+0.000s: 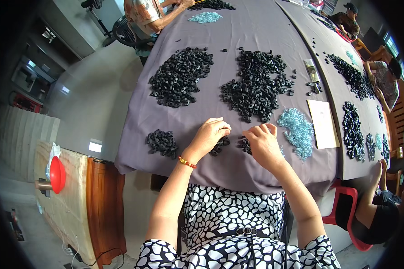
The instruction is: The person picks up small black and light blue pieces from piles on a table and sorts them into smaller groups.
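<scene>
My left hand point(209, 136), with a red-and-gold bead bracelet at its wrist, is closed with thumb and fingertips together over a small heap of black pieces point(219, 147). Facing it a short gap away, my right hand point(264, 142) has its fingers bent and pressed together above another few black pieces point(244, 146). Whatever either pinch holds is too small or hidden to name. Beyond my hands lies a big pile of small black ring-like parts point(256, 85). A pile of clear bluish pieces point(296, 130) sits right of my right hand.
A purple-grey cloth point(229, 36) covers the table. Another large black pile point(182, 76) and a smaller dark pile point(161, 142) lie on the left. Rightward are a pale flat board point(323, 123) and a clear packet point(311, 71). Several people sit around the tables.
</scene>
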Demonstrator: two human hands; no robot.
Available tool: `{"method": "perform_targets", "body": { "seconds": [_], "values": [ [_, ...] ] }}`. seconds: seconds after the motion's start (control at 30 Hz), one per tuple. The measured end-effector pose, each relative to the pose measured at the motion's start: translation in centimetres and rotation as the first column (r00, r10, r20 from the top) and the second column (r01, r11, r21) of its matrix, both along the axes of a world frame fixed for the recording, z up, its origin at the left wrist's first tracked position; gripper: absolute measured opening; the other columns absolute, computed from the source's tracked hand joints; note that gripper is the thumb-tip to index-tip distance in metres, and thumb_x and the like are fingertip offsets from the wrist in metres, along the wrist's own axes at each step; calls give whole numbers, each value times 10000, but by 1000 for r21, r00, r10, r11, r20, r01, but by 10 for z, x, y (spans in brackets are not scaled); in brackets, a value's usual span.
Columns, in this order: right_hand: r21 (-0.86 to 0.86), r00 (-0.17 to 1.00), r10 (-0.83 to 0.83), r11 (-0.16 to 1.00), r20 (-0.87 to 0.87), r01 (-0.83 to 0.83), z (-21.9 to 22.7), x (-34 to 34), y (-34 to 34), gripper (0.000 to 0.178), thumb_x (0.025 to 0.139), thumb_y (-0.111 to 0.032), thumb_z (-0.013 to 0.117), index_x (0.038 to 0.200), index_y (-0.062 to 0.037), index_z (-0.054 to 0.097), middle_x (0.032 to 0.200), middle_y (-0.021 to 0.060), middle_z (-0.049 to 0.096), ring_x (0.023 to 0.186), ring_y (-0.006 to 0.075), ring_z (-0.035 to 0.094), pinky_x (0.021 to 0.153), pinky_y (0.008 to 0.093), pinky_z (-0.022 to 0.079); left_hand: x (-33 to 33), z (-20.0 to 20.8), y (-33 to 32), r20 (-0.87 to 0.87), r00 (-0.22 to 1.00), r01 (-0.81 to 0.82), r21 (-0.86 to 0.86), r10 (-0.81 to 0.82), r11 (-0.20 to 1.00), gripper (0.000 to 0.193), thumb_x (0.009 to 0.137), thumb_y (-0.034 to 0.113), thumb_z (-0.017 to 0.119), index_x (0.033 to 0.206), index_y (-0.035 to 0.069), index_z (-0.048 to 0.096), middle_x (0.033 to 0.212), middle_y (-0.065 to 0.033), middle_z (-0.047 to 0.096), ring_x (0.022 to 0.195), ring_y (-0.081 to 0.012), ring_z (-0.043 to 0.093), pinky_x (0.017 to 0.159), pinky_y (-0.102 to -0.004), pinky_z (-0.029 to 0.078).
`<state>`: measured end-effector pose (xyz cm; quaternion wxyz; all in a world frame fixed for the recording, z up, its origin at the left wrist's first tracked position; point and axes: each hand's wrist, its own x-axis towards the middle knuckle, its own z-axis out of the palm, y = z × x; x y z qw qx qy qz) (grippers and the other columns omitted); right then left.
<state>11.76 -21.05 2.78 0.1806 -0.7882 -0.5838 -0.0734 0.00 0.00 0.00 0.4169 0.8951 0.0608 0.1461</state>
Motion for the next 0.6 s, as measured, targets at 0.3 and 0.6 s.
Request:
{"method": "perform_targets", "body": {
  "seconds": [0.3,0.6],
  "values": [
    [190,994,-86,977,-75,98,1,-3,-33,359,739,76,625,1054,-78,704,1008,60,660,1006,264,584,973,429,381,-10,0,-12,75,993,-80,-78,86,994,207,969,245,661,1027,56,723,1062,-95,746,1222,-367,614,1045,-435,466],
    [323,976,15,945,-218,58,-15,-23,-67,324,713,100,623,988,-59,685,930,84,647,822,305,641,707,398,546,-11,19,-16,66,939,-314,-230,337,921,239,966,289,691,1071,79,734,901,-72,715,868,-205,630,791,-337,508]
  ]
}}
